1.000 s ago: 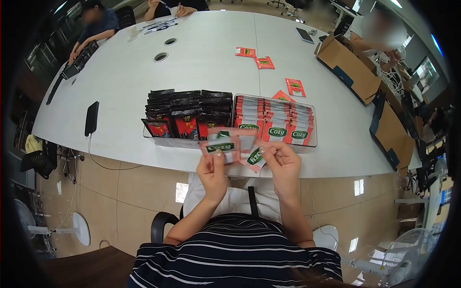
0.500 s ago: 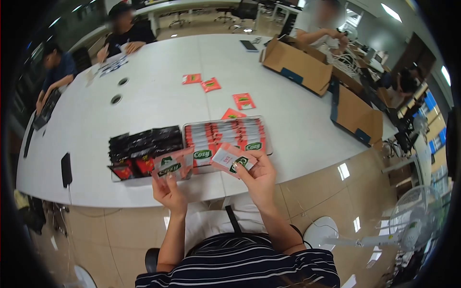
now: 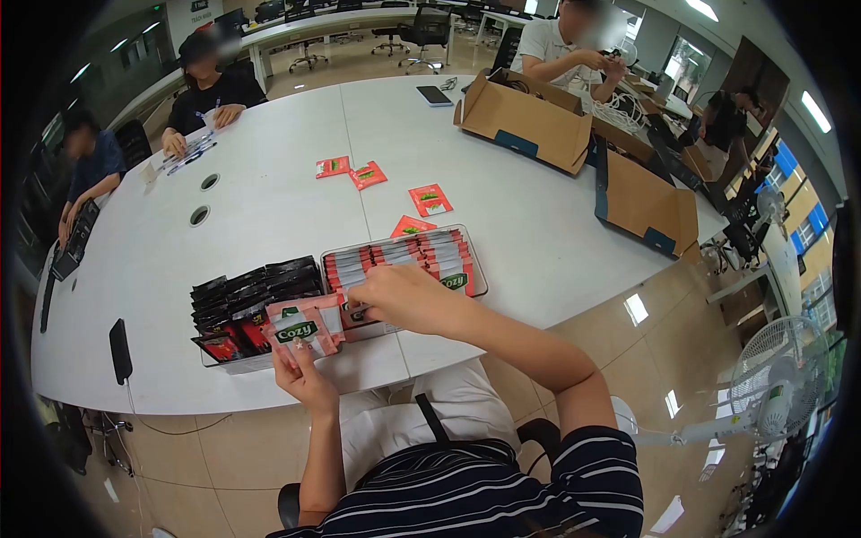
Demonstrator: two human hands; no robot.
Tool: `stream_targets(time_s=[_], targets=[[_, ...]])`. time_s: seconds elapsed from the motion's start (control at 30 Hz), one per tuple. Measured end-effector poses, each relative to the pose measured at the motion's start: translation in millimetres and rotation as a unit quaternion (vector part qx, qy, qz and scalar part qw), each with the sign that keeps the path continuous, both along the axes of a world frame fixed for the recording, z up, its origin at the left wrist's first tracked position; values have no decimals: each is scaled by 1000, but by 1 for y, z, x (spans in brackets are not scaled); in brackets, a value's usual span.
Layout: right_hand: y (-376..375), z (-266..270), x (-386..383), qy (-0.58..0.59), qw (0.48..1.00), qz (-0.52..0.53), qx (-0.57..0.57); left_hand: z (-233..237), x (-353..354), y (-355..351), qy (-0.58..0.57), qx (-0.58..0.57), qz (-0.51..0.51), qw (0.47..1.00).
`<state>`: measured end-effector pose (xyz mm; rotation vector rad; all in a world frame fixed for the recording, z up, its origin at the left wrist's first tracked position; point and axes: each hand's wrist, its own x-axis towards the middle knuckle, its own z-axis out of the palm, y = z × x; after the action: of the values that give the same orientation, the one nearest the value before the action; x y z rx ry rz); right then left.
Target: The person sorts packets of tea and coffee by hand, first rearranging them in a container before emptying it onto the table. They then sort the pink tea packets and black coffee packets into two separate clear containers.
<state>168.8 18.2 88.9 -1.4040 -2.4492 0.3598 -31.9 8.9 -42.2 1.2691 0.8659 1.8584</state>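
My left hand point(image 3: 308, 384) is closed on pink "Cozy" sachets point(image 3: 296, 332), fanned slightly, in front of the black sachets. Reaching across to the left, my right hand point(image 3: 404, 296) has its fingers pinched on a pink sachet point(image 3: 355, 315) at the front left of a clear tray point(image 3: 482, 280); the hand partly hides that sachet. Rows of pink sachets point(image 3: 448, 255) stand upright in this tray. Directly left, black and red sachets point(image 3: 256, 291) fill another clear tray point(image 3: 242, 365).
Loose pink sachets point(image 3: 430, 200) lie beyond the trays on the white table point(image 3: 287, 206). A black phone-like object point(image 3: 120, 351) with a cable is at left. Open cardboard boxes point(image 3: 529, 125) stand at the right back. Several people sit around; a fan point(image 3: 776, 377) is at right.
My right hand has moved left with its sachet, to the front left of the pink sachets' tray. My left hand has shifted slightly down and left. The camera view has shifted too.
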Motion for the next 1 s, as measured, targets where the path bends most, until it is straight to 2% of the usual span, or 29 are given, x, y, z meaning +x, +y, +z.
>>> stream_targets(time_s=[0.17,0.2,0.3,0.37,0.4,0.43,0.5,0.6,0.7,0.73,0.8,0.9,1.0], targets=[[14,-15,-7,31,999,23,-2,17,9,-5,-12,-6,11,1000],[17,-20,-6,33,994,72,69,15,12,-2,-11,-15,53,998],[21,-18,-10,-31,981,57,181,15,11,-6,-14,-24,36,999],[21,-12,-11,-16,985,34,171,15,7,-8,-27,-24,-12,999],[20,-9,-12,-10,986,21,167,14,8,-5,-15,-18,26,999],[20,-8,-12,13,983,20,180,16,9,-7,-38,6,-14,999],[20,-4,-12,54,977,12,208,19,10,-7,-48,4,-22,999],[15,8,-11,239,967,-31,87,14,5,-8,7,23,-44,999],[7,18,-20,340,939,18,44,15,7,-9,35,28,-34,998],[3,21,-22,315,948,31,35,26,15,-8,-14,32,-9,999],[-2,25,-26,265,962,56,22,23,13,-7,-6,40,-13,999],[-3,24,-14,289,956,50,-28,19,11,-7,15,52,-12,998],[-6,16,12,343,938,-42,-8,18,10,-9,-5,38,-4,999]])
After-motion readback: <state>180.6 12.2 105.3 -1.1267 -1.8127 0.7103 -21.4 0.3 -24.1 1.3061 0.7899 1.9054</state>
